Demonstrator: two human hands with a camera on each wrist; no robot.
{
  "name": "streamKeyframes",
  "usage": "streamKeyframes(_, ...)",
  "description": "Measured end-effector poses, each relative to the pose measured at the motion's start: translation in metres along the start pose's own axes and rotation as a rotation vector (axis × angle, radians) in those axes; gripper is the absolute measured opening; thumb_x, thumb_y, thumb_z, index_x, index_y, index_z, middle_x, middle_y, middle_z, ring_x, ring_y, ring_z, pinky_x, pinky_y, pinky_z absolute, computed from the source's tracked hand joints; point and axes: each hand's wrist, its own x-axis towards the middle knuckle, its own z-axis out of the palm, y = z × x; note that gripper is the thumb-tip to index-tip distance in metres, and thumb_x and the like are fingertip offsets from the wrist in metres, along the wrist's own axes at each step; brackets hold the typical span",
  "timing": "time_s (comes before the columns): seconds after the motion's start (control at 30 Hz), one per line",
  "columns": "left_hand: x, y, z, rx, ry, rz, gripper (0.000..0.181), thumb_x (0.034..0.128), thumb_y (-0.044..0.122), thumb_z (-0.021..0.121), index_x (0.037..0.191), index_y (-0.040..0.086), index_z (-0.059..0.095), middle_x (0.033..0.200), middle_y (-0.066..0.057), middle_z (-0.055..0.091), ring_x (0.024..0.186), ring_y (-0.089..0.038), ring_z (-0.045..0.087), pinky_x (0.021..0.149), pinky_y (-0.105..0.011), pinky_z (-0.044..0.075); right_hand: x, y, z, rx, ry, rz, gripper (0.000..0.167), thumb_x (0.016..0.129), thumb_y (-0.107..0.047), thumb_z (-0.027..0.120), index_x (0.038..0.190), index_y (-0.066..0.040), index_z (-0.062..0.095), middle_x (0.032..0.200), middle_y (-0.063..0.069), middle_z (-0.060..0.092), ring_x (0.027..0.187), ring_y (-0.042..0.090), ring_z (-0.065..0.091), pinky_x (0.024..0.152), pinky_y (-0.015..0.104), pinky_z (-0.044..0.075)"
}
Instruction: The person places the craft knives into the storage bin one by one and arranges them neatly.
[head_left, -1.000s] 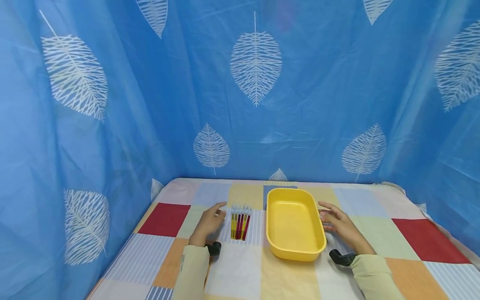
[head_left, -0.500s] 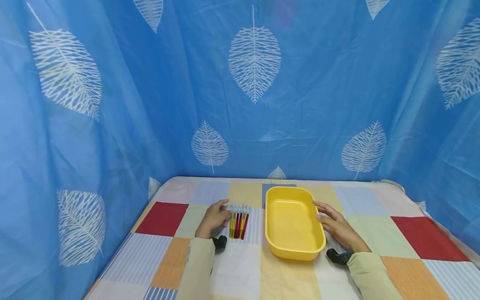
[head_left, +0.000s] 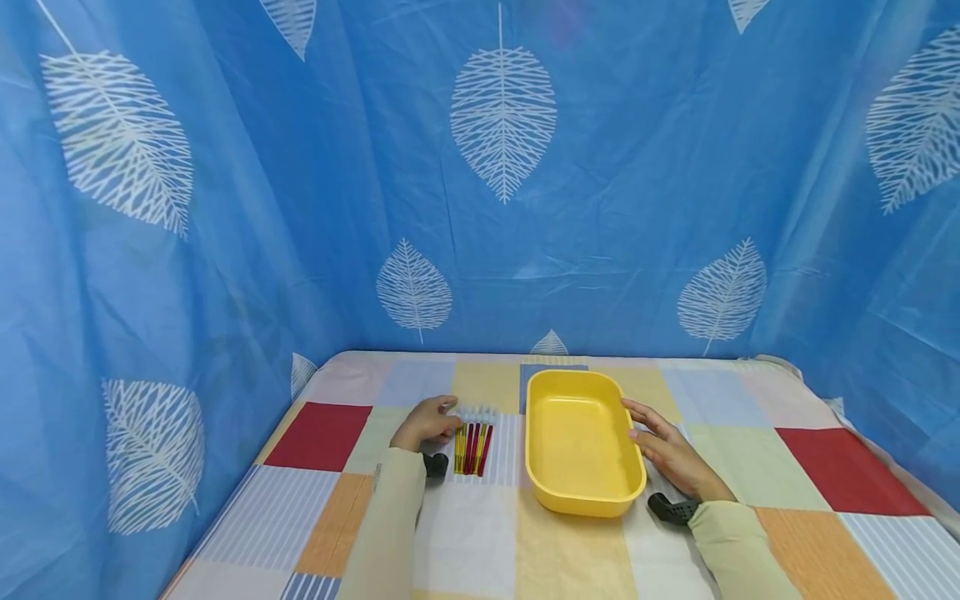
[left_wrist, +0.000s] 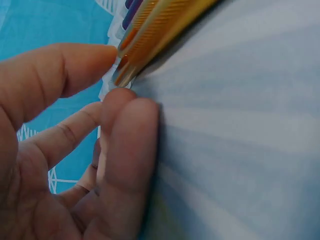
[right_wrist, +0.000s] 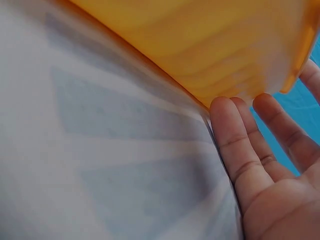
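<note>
Several slim yellow and dark red sticks (head_left: 474, 450) with clear ends lie side by side on the cloth. My left hand (head_left: 429, 421) is at their left, near the clear ends. In the left wrist view, the thumb of my left hand (left_wrist: 35, 175) touches the end of a yellow stick (left_wrist: 155, 30), with the fingertips just below, a small gap between. The yellow tray (head_left: 577, 446) stands to the right of the sticks. At its right wall is my right hand (head_left: 671, 454); in the right wrist view the extended fingers of my right hand (right_wrist: 280, 195) meet the tray's side (right_wrist: 200, 55).
A patchwork cloth (head_left: 472, 533) covers the table. A blue curtain (head_left: 600, 192) with white leaf prints hangs behind the table and along both sides. Each wrist carries a black device, seen at the left wrist (head_left: 435, 465) and the right wrist (head_left: 671, 508).
My left hand has moved right, up to the sticks. My right hand has closed the small distance to the tray and now touches its side. The head view has shifted slightly.
</note>
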Motion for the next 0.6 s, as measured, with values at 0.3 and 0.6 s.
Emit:
streamKeyframes(0.3,0.0039,0.0036,0.0009,-0.042,0.021,-0.044,0.059,0.0968,0.001,0.074,0.152,-0.006,0.056,0.129,-0.026,0.065,0.064,-0.012,0.061,0.064,-0.026,0.063,0.0009,-0.0012,0.001,-0.004,-0.008,-0.015,0.065,0.114,-0.014,0.055,0.169,0.004,0.024,0.168,0.036,0.024,0.123,-0.008,0.057,0.102,0.011,0.047)
streamKeyframes(0.6,0.0008,0.0085,0.0047,-0.02,0.057,-0.063,0.062,0.088,-0.002,0.069,0.149,-0.007,0.059,0.136,-0.03,0.063,0.057,-0.01,0.058,0.059,-0.025,0.059,-0.0013,0.0029,0.0006,-0.002,-0.002,-0.021,0.064,0.113,-0.011,0.054,0.168,0.003,0.026,0.166,0.037,0.026,0.124,-0.003,0.058,0.101,0.012,0.048)
